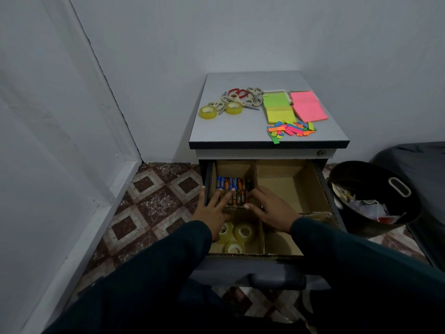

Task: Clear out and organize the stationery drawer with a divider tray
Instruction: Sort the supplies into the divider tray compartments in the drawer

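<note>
The drawer of a small grey cabinet is standing pulled out, and a brown cardboard divider tray is sitting inside it, splitting the space into four compartments. The far left compartment is holding a row of batteries, blue and orange with dark ends, lying side by side. The near left compartment is holding three rolls of clear tape, yellowish and glossy. The two right compartments are showing bare cardboard.

The left hand is lying flat over the batteries with its fingers straight and spread apart, the tips touching the cells. The right hand is resting on the divider wall between the compartments, its fingers bent down toward the right end of the battery row; whether they are pinching a battery cannot be told. Both arms are wearing dark sleeves.

On the tabletop above, two yellow tape rolls are lying beside a heap of scissors with beige and red handles. To the right, green and yellow sticky notes and pink sticky notes are lying next to each other, with a scatter of small coloured page flags in front. A black bin holding paper scraps is standing right of the drawer.
</note>
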